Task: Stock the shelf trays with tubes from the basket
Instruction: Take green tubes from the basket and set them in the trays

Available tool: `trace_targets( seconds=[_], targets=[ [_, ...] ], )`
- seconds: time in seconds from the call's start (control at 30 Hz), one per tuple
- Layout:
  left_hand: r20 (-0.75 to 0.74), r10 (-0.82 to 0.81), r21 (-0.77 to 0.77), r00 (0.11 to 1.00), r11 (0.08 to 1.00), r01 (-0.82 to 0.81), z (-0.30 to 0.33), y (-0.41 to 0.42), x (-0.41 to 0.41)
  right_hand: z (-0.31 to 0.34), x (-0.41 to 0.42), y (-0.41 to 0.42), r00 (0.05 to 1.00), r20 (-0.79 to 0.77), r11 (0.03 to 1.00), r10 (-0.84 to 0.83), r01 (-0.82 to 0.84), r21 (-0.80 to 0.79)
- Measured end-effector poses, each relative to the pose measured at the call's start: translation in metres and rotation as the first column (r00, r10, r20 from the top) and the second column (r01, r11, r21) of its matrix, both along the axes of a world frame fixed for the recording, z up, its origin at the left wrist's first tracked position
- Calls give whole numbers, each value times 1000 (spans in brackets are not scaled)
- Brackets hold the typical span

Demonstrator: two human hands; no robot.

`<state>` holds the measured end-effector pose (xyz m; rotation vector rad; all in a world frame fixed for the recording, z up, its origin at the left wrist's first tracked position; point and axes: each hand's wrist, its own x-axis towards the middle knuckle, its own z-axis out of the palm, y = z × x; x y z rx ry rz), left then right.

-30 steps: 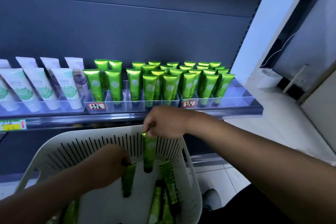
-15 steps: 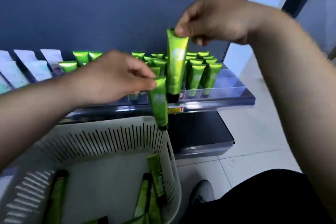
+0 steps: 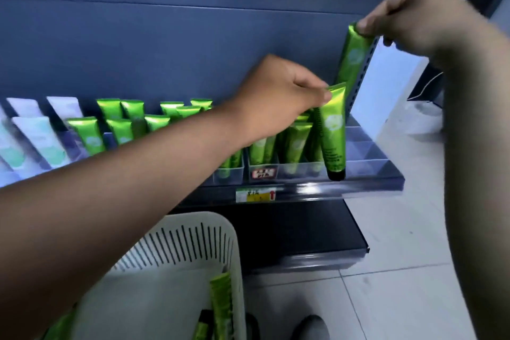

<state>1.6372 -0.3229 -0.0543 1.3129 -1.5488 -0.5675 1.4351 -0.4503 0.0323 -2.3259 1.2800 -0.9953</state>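
Two hands are raised at the shelf, each grasping one glossy green plastic tube by its flat crimped end. Left hand [image 3: 278,96] pinches its tube [image 3: 333,130] between thumb and curled fingers; the tube hangs cap down, its black cap level with the front wall of the clear plastic shelf trays [image 3: 364,157], just right of the last filled row. Right hand [image 3: 411,14], higher and further right, pinches a second green tube [image 3: 353,58] that hangs behind and above the left hand's tube, against the perforated shelf upright.

Each tube bears a pale round emblem; its small print is too blurred to read. Below the left hand, a red-bordered white tag [image 3: 263,173] sits on a tray front and a yellow-and-white price label [image 3: 255,195] on the shelf edge; neither is legible.

Left of the left hand, upright green tubes [image 3: 118,124] fill the tray rows, with white tubes [image 3: 36,138] beyond them. Compartments right of the held tube are bare. Beneath the left forearm stands a cream slotted plastic basket [image 3: 193,240] holding further green tubes [image 3: 220,303]. Backing is a dark blue panel; the floor is pale tile.
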Motion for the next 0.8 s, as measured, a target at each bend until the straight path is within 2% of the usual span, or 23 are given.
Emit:
trace_targets(
  seconds=[0.13, 0.27, 0.53, 0.8],
  targets=[
    [84, 10, -73, 996, 997, -4, 18, -42, -22, 0, -15, -21, 997, 2, 994, -76, 76, -80],
    [186, 58, -92, 981, 995, -42, 35, -83, -39, -12, -26, -45, 994, 72, 991, -85, 92, -93],
    [436, 85, 35, 896, 993, -111, 37, -140, -54, -43, -19, -78, 994, -92, 999, -52, 52, -2],
    [501, 116, 36, 858, 987, -154, 19, -170, -53, -76, -21, -97, 997, -60, 996, -50, 54, 78]
  ],
)
